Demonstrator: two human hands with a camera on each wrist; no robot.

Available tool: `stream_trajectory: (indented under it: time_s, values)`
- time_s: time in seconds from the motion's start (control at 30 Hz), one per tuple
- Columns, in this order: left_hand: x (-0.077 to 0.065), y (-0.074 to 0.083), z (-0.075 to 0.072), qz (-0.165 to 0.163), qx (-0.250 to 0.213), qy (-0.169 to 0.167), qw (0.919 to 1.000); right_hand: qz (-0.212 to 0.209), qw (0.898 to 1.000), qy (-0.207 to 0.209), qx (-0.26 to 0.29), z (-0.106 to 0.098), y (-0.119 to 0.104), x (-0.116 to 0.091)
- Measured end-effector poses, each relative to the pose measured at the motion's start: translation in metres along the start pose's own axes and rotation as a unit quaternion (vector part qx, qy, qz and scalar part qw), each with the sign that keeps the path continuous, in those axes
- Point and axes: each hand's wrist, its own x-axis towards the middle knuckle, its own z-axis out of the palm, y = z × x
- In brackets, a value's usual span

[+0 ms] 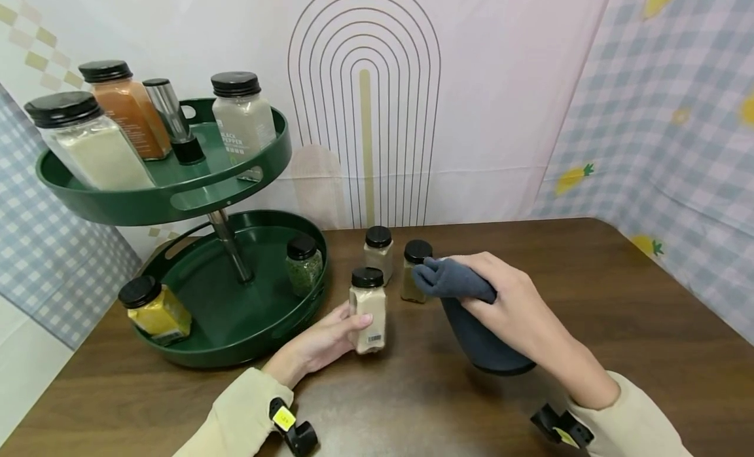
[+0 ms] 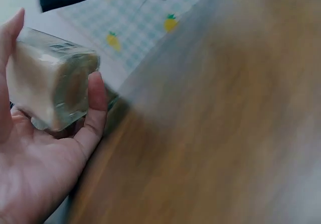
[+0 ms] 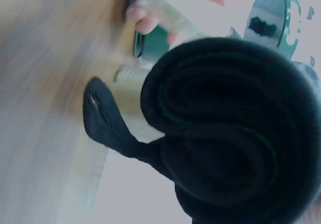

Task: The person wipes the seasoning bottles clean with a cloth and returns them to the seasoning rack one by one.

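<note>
A square spice jar [image 1: 368, 313] with a black lid and pale powder inside is held in my left hand [image 1: 330, 339], thumb on one side and fingers round the other. In the left wrist view the base of this jar [image 2: 75, 91] faces the camera. My right hand [image 1: 506, 300] grips a folded dark grey cloth [image 1: 471, 313], whose loose part hangs down over the table. The rolled cloth [image 3: 225, 128] fills much of the right wrist view. Just behind stand two small spice jars, one pale [image 1: 378, 254] and one [image 1: 415, 274] partly hidden by the cloth.
At the left stands a green two-tier tray [image 1: 230, 355]. Its lower tier bears a yellow spice jar [image 1: 161, 313] and a green herb jar [image 1: 304, 267]. Larger jars [image 1: 244, 126] and a silver-and-black cylinder [image 1: 173, 120] stand on the upper tier. Fabric hangs behind the wooden table [image 1: 589, 300].
</note>
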Motion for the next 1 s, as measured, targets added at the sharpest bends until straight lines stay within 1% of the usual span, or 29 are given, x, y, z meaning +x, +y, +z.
stream_trajectory:
  time_s: [0.1,0.23,0.3,0.4,0.53,0.73,0.83,1.0]
  values:
    - [0.004,-0.002,0.008,-0.002,0.019,-0.015,0.9997,-0.002,1.0,0.003,0.006,0.0,-0.011,0.0]
    - [0.007,-0.003,0.019,-0.018,0.053,-0.027,0.9981,-0.008,1.0,-0.002,-0.013,0.002,-0.019,-0.001]
    - [0.008,-0.004,0.022,-0.027,0.07,-0.031,0.9967,-0.021,0.999,-0.004,-0.025,0.004,-0.021,-0.002]
    - [0.009,-0.003,0.026,-0.033,0.097,-0.039,0.994,-0.053,0.998,-0.01,-0.037,0.008,-0.021,-0.003]
    - [0.009,-0.001,0.03,-0.033,0.132,-0.045,0.9898,-0.086,0.994,-0.042,-0.048,0.014,-0.022,-0.005]
    - [0.008,0.002,0.036,-0.036,0.184,-0.046,0.9812,-0.089,0.99,-0.1,-0.042,0.009,-0.02,-0.009]
    - [0.009,0.001,0.04,-0.03,0.201,-0.047,0.978,-0.094,0.988,-0.116,-0.044,0.006,-0.018,-0.01]
    - [0.01,-0.002,0.045,-0.001,0.221,-0.041,0.9745,-0.125,0.985,-0.101,-0.058,0.007,-0.016,-0.011]
